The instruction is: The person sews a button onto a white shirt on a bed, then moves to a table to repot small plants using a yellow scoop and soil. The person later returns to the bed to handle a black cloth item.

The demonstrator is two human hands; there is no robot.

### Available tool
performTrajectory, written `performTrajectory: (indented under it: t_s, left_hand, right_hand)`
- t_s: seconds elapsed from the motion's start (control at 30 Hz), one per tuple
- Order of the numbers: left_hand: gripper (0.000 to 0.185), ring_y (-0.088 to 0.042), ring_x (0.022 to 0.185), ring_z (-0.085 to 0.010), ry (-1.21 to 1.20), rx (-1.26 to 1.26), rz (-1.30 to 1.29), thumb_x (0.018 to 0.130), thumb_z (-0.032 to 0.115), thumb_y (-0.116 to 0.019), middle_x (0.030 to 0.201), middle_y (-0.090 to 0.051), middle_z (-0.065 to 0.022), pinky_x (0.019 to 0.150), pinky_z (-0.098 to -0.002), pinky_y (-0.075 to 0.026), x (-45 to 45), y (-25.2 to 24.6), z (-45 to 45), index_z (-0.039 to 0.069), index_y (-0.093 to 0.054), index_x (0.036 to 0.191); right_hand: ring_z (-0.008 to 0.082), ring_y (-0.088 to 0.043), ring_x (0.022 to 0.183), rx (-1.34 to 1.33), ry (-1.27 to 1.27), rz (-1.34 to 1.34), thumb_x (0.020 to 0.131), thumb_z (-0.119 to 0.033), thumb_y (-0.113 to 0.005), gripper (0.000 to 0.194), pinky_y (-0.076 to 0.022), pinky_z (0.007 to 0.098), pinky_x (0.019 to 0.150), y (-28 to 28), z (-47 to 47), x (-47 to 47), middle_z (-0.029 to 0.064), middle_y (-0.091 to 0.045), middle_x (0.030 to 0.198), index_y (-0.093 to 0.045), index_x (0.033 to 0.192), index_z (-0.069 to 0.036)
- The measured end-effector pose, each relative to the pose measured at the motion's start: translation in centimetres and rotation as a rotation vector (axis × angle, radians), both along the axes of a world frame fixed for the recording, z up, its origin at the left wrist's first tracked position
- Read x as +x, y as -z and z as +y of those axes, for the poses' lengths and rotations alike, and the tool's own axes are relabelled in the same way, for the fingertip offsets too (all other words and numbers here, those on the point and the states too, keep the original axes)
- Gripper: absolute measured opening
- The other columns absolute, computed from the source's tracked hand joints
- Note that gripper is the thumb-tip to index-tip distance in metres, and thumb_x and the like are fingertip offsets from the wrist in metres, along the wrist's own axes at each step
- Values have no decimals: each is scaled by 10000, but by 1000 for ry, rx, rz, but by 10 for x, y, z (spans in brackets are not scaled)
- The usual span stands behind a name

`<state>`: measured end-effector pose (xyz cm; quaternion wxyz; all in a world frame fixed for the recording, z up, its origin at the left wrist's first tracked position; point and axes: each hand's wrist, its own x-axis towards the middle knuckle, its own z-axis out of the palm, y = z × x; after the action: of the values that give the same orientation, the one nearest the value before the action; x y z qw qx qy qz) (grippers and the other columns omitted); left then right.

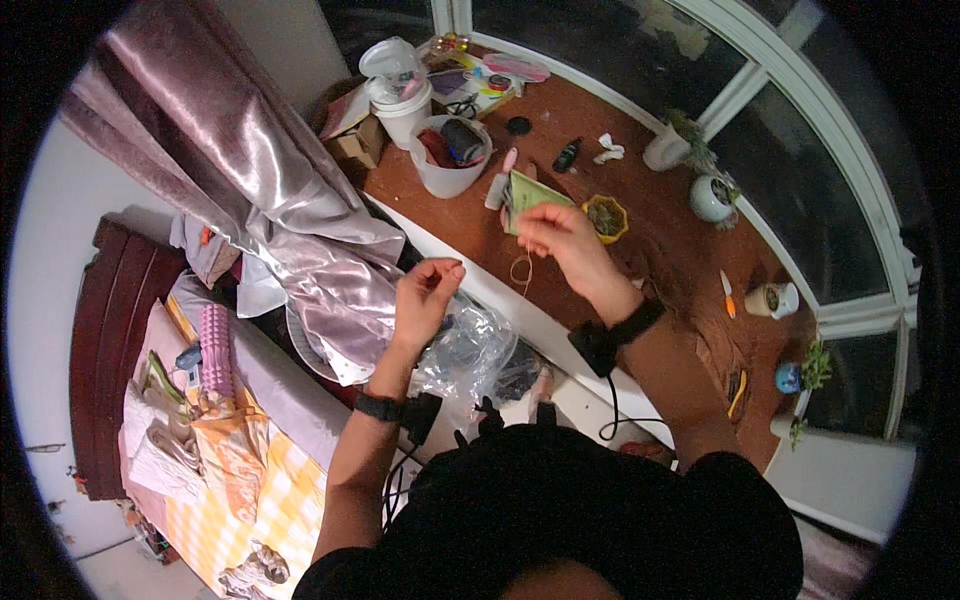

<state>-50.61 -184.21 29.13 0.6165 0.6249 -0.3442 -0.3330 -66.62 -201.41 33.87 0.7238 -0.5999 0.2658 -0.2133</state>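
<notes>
My right hand point(559, 240) is raised over the brown window ledge, its fingertips pinched on a thin light string point(523, 268) that hangs down in a loop. Just behind those fingers lies or hangs a green packet point(528, 196); whether the hand touches it I cannot tell. My left hand point(426, 300) is in front of the ledge's white edge, thumb and forefinger pressed together; anything as fine as thread between them is too small to see. A pink-handled brush point(500, 178) lies beside the packet, and a yellow pot with a plant point(606, 218) stands to its right.
A white tub of small items point(451, 157) and a lidded white bucket point(401, 112) stand at the ledge's left. Potted plants point(712, 198) line the window. An orange-handled knife point(727, 294) lies right. Clear plastic point(472, 345) and a satin curtain point(300, 172) hang near my left hand.
</notes>
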Motion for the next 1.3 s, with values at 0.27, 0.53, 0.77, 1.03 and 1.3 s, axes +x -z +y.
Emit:
performTrajectory:
  t_s: [0.27, 0.53, 0.77, 1.03, 1.3]
  left_hand:
    - [366, -638, 788, -252, -142, 44, -683, 741, 210, -754, 858, -648, -152, 727, -324, -496, 105, 5, -126, -30, -631, 988]
    - [901, -554, 1028, -362, -74, 137, -1291, 571, 533, -790, 1091, -586, -195, 896, -422, -442, 156, 52, -242, -36, -506, 1209]
    - [993, -518, 1093, -372, 223, 132, -1143, 545, 529, -801, 1180, -545, -201, 925, -444, -411, 184, 76, -275, 33, -394, 1303]
    - [1066, -468, 1176, -397, 191, 402, -1181, 640, 451, -754, 1336, -446, -235, 1017, -457, -338, 195, 96, -268, -18, -200, 1422]
    - [1031, -450, 1215, -349, 135, 507, -1283, 630, 488, -748, 1319, -472, -214, 1040, -434, -321, 183, 84, -272, 8, -269, 1406]
  right_hand:
    - [104, -567, 677, -251, 90, 203, 846, -132, -636, 177, -460, 256, 627, 63, -130, 121, 49, -643, 766, -649, 923, 27]
    - [328, -634, 717, -1008, 5, 698, 752, -149, -612, 143, -507, 414, 657, 87, -158, 168, 187, -635, 758, -676, 755, -21]
    - [396, -637, 864, -849, 9, 754, 721, -68, -580, 169, -418, 547, 883, 72, -145, 174, 253, -647, 907, -706, 813, -4]
    - [290, -637, 688, -1073, 82, 831, 693, -151, -622, 112, -523, 392, 642, 103, -147, 201, 96, -661, 756, -707, 724, -86]
    - [379, -631, 713, -1048, 390, 394, 644, -113, -654, 108, -511, 465, 628, 126, -142, 186, 199, -630, 711, -661, 682, -12]
